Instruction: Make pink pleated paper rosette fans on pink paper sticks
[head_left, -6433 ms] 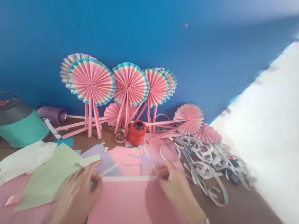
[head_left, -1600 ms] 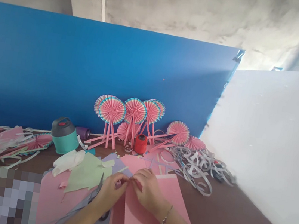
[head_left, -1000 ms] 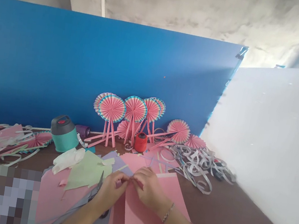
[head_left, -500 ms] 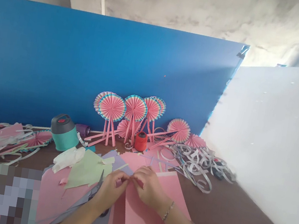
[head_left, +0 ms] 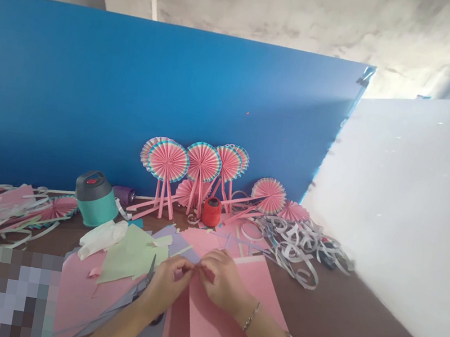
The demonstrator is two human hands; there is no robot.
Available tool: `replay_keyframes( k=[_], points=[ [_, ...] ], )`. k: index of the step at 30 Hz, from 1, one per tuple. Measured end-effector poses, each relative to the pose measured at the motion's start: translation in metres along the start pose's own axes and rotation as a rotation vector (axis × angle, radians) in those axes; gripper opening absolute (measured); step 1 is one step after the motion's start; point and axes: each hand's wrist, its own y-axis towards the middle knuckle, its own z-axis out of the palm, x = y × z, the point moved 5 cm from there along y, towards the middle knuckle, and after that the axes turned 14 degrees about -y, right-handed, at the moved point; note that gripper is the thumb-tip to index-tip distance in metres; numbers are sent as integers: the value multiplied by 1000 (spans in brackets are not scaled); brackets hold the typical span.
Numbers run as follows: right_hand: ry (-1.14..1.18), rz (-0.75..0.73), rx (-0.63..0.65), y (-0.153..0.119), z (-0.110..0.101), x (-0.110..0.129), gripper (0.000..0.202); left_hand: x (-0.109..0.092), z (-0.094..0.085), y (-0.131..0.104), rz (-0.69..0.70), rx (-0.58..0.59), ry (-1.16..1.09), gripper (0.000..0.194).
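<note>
The fingertips of the left hand (head_left: 166,284) and right hand (head_left: 224,282) are pinched together; whether anything is gripped by either cannot be told. A pink sheet (head_left: 219,336) is spread flat under the right hand, the nearer one, with its side edges angled away from the viewer; its long axis cannot be judged. Scissors (head_left: 149,277) are partly covered by the left hand. The brown table (head_left: 337,323) is backed by a blue panel (head_left: 93,85), below a concrete ceiling (head_left: 255,2).

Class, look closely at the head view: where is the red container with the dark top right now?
In the head view, the red container stands near the middle of the table, beyond the hands, just right of the pink fan sticks.
</note>
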Motion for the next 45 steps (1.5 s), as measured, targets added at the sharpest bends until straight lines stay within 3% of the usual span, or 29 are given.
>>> replay_keyframes(
  k=[14,17,19,21,26,29,32,36,38,39,42,45],
  points=[
    [106,152,-16,-1,4,-7,10,1,0,1,-1,-7,-13,20],
    [127,283,-52,1,-4,-25,10,7,-5,3,-46,-60,-15,22],
    [169,446,-108,0,-16,-53,13,15,-13,6,-80,-128,-18,24],
    [222,662,-241,-7,-34,-91,15,23,-22,9,-103,-197,-45,25],
    [335,1266,-880,-65,-86,-187,14,37,-36,10,-179,-307,-81,20],
    [328,1362,-1022,-88,-100,-214,16,39,-36,8,-207,-302,-52,21],
    [311,1339,-1080,-95,-103,-223,20,40,-31,8,-221,-236,-14,17],
    [258,1260,-974,-88,-94,-218,27,39,-21,7,-232,-80,94,12],
    [142,1232,-856,-81,-89,-208,31,35,-16,6,-221,-10,174,15],
    [40,1216,-776,-77,-88,-202,35,33,-15,5,-218,16,214,16],
    [-534,1128,-365,-59,-84,-180,44,22,-13,3,-233,70,309,18],
    [-616,931,-121,-40,-70,-162,24,12,-13,1,-236,110,375,20]
  ],
)
